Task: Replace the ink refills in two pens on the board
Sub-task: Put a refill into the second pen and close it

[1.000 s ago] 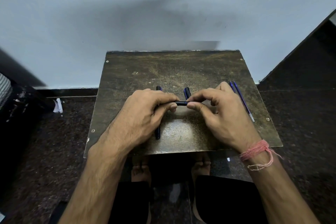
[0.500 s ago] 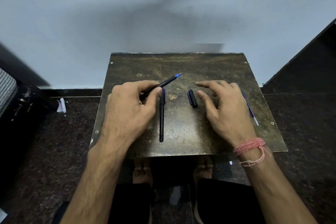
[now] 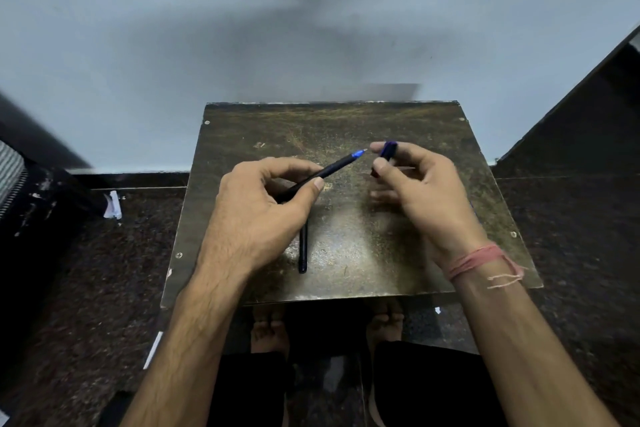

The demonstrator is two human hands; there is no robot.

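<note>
My left hand (image 3: 256, 215) grips a black pen (image 3: 332, 168) with a blue tip that points up and to the right, above the worn brown board (image 3: 346, 125). Just right of that tip, my right hand (image 3: 422, 191) pinches a dark blue pen cap (image 3: 388, 151) between thumb and forefinger. A second black pen (image 3: 303, 250) lies upright-lengthwise on the board, partly under my left hand. The loose refills seen earlier at the board's right side are hidden behind my right hand.
The board stands on a dark speckled floor (image 3: 104, 288) against a pale wall (image 3: 311, 28). White paper scraps (image 3: 113, 206) lie left of it. My bare feet (image 3: 270, 329) show under the board's near edge. A dark slanted surface (image 3: 588, 107) rises at right.
My left hand has lifted the uncapped pen clear. My right hand picked the cap up off the board and raised it near the pen's tip.
</note>
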